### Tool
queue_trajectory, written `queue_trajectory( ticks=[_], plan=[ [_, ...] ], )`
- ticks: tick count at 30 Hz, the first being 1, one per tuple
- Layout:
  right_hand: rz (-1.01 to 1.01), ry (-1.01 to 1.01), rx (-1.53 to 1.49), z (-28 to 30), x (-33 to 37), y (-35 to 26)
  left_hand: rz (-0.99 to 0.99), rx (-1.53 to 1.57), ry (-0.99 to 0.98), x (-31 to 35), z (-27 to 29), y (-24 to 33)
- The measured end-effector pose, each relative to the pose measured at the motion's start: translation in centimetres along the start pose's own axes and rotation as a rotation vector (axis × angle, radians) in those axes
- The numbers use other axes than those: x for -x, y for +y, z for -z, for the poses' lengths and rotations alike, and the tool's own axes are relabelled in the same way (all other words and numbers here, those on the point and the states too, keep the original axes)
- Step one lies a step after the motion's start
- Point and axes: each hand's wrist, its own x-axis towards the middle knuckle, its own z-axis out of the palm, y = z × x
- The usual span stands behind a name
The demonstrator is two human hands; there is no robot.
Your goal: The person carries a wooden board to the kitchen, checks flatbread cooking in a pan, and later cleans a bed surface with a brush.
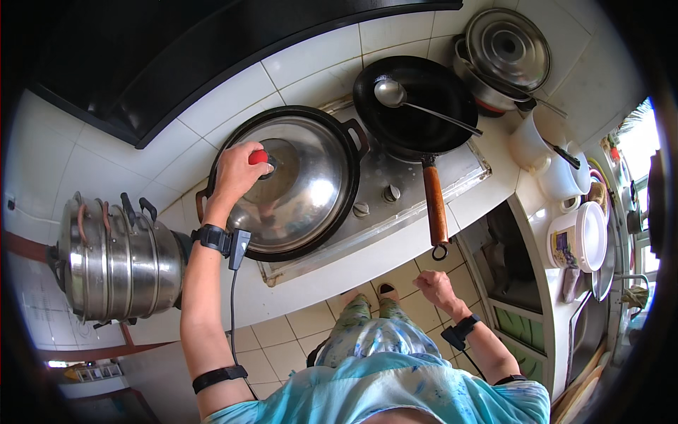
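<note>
My left hand point(239, 168) is closed round the red knob point(258, 157) of a domed steel lid point(311, 187). The lid lies over a wide black two-handled pan point(354, 191) on the left of the gas stove point(371, 225). My right hand point(436, 288) is curled into a fist in the air in front of the counter, with nothing visible in it. It is nearest to the wooden handle point(435, 208) of a black wok point(438, 74) on the stove's right side. A metal ladle point(390, 93) rests in that wok, its handle over the rim.
Stacked steel steamer pots point(127, 258) stand at the far left. At the back right is a steel pot point(480, 78) with a lid point(507, 46). White mugs point(533, 138) and a white tub point(585, 237) line the right counter. A black range hood point(176, 63) overhangs the back.
</note>
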Motion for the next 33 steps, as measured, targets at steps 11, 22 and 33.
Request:
queue_trajectory(
  ticks=[11, 22, 33],
  plan=[
    [0.054, -0.060, 0.071, 1.9, -1.4, -0.9, -0.030, -0.017, 0.054, 0.4, -0.8, 0.0],
    [0.341, 0.170, 0.049, -0.4, -8.2, -5.7, 0.031, -0.085, 0.482, 17.5, 0.4, -0.6],
    [0.319, 0.320, 0.527, -5.1, -16.3, -9.8, 0.680, -0.044, 0.224, 52.1, -11.4, -2.1]
  ],
)
